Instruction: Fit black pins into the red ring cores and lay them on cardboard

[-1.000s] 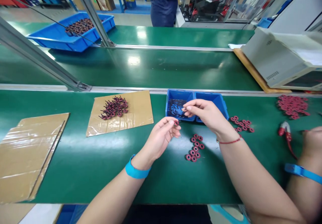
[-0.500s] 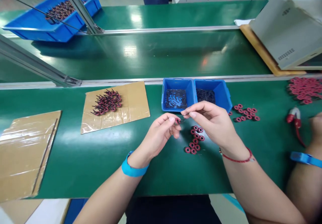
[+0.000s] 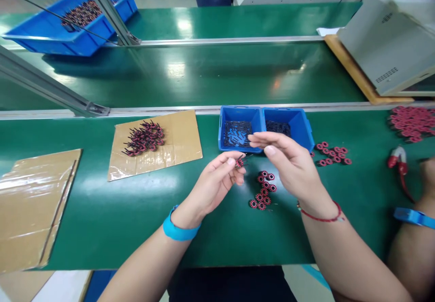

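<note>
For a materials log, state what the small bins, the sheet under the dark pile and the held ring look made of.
Bins: probably plastic; satin blue, smooth moulded-looking walls.
Sheet: likely cardboard; tan, shiny streaks suggesting clear film.
Ring: perhaps coated metal, red and dark; too small to tell.

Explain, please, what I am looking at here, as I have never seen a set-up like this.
There is no robot: these are a person's two bare hands, seen by a camera worn on the head, looking forward and down. The left hand holds a small red-and-black ring; the right hand is open beside it, with nothing visibly gripped. On the green bench lie loose rings, two joined blue bins of small dark pieces, and a cardboard sheet bearing a pile of ring parts with dark stems.
</note>
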`<state>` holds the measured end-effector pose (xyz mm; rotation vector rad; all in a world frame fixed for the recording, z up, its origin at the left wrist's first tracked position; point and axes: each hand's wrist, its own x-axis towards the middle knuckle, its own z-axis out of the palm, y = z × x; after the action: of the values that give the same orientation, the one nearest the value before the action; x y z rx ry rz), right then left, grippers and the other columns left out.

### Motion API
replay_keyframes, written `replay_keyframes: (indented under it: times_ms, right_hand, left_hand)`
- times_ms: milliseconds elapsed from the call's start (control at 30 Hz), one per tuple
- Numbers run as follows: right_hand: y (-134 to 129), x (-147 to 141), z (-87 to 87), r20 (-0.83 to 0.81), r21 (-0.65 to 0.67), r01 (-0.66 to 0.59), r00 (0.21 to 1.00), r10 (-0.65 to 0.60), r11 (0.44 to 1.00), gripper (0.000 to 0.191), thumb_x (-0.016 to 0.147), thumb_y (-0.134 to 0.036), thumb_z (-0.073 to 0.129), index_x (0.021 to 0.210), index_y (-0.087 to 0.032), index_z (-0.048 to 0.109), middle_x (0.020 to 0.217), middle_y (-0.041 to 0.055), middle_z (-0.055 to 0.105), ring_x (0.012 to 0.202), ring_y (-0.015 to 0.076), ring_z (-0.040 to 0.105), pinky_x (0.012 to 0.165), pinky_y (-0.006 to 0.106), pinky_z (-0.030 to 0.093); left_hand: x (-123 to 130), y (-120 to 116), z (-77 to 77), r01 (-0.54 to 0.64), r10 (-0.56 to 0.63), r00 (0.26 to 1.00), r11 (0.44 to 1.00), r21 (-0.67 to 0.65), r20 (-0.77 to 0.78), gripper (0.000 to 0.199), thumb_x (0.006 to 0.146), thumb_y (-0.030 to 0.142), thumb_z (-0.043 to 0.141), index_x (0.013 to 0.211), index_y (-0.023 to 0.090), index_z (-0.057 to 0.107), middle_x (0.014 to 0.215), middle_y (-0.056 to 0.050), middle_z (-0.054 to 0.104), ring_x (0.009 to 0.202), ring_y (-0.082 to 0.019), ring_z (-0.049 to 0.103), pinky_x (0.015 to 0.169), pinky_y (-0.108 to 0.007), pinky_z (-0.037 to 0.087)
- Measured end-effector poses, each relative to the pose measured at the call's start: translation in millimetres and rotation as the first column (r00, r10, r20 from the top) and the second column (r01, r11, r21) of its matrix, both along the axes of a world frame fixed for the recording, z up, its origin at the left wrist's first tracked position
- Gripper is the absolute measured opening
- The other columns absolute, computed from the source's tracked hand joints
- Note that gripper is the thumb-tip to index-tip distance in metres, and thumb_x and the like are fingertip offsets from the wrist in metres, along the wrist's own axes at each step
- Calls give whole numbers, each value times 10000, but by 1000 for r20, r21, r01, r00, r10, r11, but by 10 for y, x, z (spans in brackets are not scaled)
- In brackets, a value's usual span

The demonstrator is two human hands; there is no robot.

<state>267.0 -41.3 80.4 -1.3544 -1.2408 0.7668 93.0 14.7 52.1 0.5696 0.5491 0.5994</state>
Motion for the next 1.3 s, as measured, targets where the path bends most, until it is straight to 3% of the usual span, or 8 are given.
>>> replay_keyframes:
  times_ms: [200, 300, 500, 567, 633, 733, 1100, 1300]
  right_hand:
    - [181, 366, -331, 513, 22, 360, 796, -320, 933, 299, 937, -283, 562, 1183, -145, 664, 1161, 135, 705, 1052, 250, 673, 976, 416, 519]
    - [270, 528, -449, 800, -204, 428, 591, -102, 881, 359, 930, -236, 514, 1235, -108, 654, 1171, 174, 683, 1074, 300, 658, 970, 446, 504]
    - [435, 480, -477, 810, -349, 280, 570, 138, 894, 355, 911, -210, 487, 1182, -116, 698, 1093, 167, 689, 1030, 320, 670, 877, 413, 515]
    - [465, 413, -469, 800, -364, 224, 573, 180, 904, 354, 914, -211, 480, 1174, -122, 701, 1088, 158, 686, 1012, 306, 672, 859, 397, 516]
    - [475, 358, -467, 789, -373, 175, 576, 213, 911, 355, 919, -217, 473, 1179, -135, 700, 1095, 146, 685, 984, 286, 676, 842, 382, 519]
    - [461, 318, -475, 781, -374, 131, 579, 236, 918, 369, 921, -226, 472, 1209, -146, 687, 1098, 138, 687, 969, 271, 679, 845, 373, 518]
    - [387, 388, -526, 773, -364, 121, 593, 227, 923, 412, 936, -299, 460, 1243, -120, 668, 1154, 156, 681, 1062, 318, 668, 912, 435, 516]
    - [448, 417, -514, 764, -417, 200, 606, 223, 887, 351, 887, -228, 498, 1140, -123, 718, 1068, 156, 728, 958, 294, 695, 811, 402, 519]
  left_hand:
    - [-48, 105, 30, -52, 53, 997, 999, -14, 57, 223, 797, 212, 767, 999, 130, 718, 881, -54, 749, 719, -97, 700, 718, -199, 556]
    - [-133, 251, 86, -192, 188, 981, 976, 104, 49, 194, 755, 186, 793, 919, 149, 698, 912, -51, 754, 776, -117, 718, 762, -225, 570]
    - [-544, 602, 121, -484, 554, 830, 773, 410, -66, 252, 718, 209, 784, 891, 185, 602, 932, -43, 738, 902, -163, 723, 907, -315, 547]
    - [-749, 656, 32, -408, 635, 737, 691, 596, -232, 228, 778, 289, 719, 932, 192, 582, 961, -55, 716, 893, -175, 709, 899, -353, 543]
    - [-963, 671, -95, -144, 748, 503, 566, 812, -432, 214, 840, 337, 624, 995, 193, 591, 932, -52, 675, 837, -175, 673, 829, -353, 542]
    - [-1252, 658, -281, 69, 804, 312, 512, 856, -506, 196, 810, 265, 635, 988, 184, 649, 910, -54, 606, 872, -203, 598, 871, -379, 495]
    - [-1601, 888, -474, 338, 809, -60, 567, 751, -584, 162, 846, 218, 565, 998, 166, 583, 798, -69, 597, 895, -302, 587, 872, -456, 440]
    - [-1563, 741, -429, 329, 803, -69, 578, 747, -592, 294, 854, 260, 577, 1116, 154, 497, 798, -51, 563, 772, -267, 586, 750, -418, 459]
